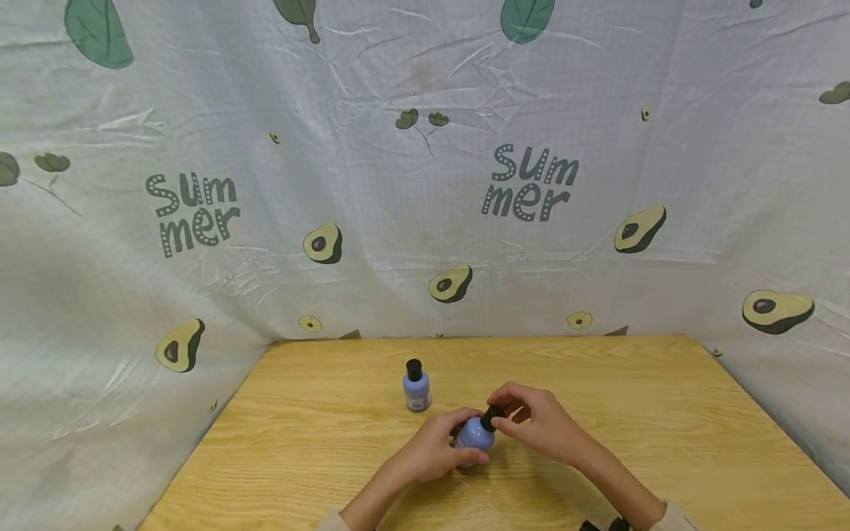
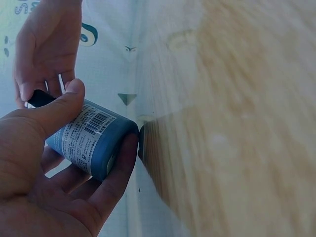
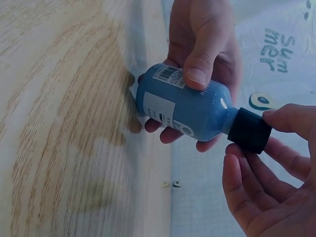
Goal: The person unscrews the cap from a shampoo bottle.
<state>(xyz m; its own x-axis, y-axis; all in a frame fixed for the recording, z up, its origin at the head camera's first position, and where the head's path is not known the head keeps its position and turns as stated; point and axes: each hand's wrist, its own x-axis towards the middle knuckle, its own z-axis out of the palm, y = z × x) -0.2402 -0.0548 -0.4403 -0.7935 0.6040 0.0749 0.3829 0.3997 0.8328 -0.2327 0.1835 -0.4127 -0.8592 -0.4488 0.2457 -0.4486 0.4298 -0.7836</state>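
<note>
My left hand [image 1: 434, 445] grips a small blue bottle [image 1: 475, 435] by its body, thumb on one side and fingers curled round the other. The bottle is tilted, its neck toward the right. In the left wrist view a white label with a barcode [image 2: 94, 124] shows on its side. My right hand [image 1: 541, 422] pinches the black cap [image 3: 250, 131] between thumb and fingertips. From the right wrist view, the cap sits on the bottle's neck, and a white front label [image 3: 159, 108] faces the camera.
A second blue bottle [image 1: 417, 392] with a black cap stands upright on the wooden table [image 1: 319, 428], behind and left of my hands. A white curtain [image 1: 398, 169] printed with avocados and lettering hangs behind the table. Dark objects [image 1: 617, 524] show at the bottom edge by the right forearm.
</note>
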